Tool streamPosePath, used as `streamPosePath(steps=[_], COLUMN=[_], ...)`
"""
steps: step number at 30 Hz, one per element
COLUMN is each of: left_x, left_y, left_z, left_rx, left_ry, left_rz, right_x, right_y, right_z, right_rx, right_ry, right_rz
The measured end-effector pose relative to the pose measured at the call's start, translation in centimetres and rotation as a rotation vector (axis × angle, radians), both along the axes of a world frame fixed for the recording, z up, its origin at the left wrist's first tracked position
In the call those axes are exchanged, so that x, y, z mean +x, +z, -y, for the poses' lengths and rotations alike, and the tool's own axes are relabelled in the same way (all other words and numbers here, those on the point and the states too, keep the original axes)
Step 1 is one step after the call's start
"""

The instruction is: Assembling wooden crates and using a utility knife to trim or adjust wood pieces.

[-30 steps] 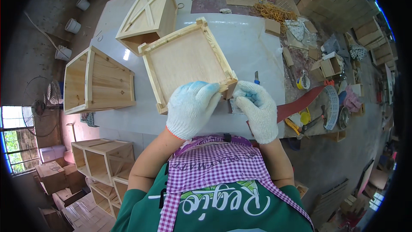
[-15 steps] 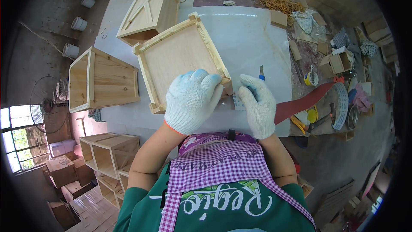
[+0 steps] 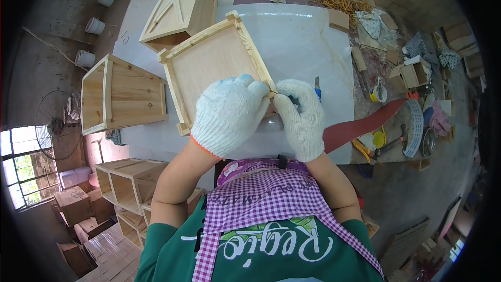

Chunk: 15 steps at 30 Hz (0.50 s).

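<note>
- The shallow wooden tray (image 3: pixel 211 73) lies flat on the white desk (image 3: pixel 308 42), open side up, its near right corner under both gloved hands.
- The left hand (image 3: pixel 227 115) is spread over the tray's near edge, fingers curled down on the rim, pressing rather than lifting.
- The right hand (image 3: pixel 300 117) is pinched closed at that corner; something small may sit between its fingertips, but I cannot tell what.
- The tray looks like stiff, light softwood: thin panel floor, thicker rim strips. It likely lifts easily and won't flex, though the rough edges could splinter.
- The rim strips near a corner are the best hold; the thin floor panel is the weaker part.
- Two larger wooden crates (image 3: pixel 122 94) (image 3: pixel 180 8) stand beyond, well apart from the hands.
- A blue-handled tool (image 3: pixel 317 87) lies just beside the right hand.
</note>
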State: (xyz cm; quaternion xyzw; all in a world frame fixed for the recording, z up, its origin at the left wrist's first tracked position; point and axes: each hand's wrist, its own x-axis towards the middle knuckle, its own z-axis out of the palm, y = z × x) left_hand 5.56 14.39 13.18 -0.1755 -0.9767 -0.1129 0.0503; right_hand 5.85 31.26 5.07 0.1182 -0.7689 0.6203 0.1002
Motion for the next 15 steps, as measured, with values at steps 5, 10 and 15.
streamPosePath(steps=[5,10,15], left_x=[0.3,1.0,0.7], left_y=[-1.4,-3.4,-3.8], left_z=[0.7,0.8,0.9], left_rx=[0.267,0.366,0.458], left_ry=[0.014,0.051,0.031], left_rz=[-0.014,-0.107,-0.099], right_x=[-0.4,-0.6,-0.7], right_y=[-0.1,-0.3,-0.6], right_z=[0.5,0.6,0.4], right_rx=[-0.020,-0.059,-0.072], right_ry=[-0.021,0.017,0.039], right_rz=[0.052,0.084,0.084])
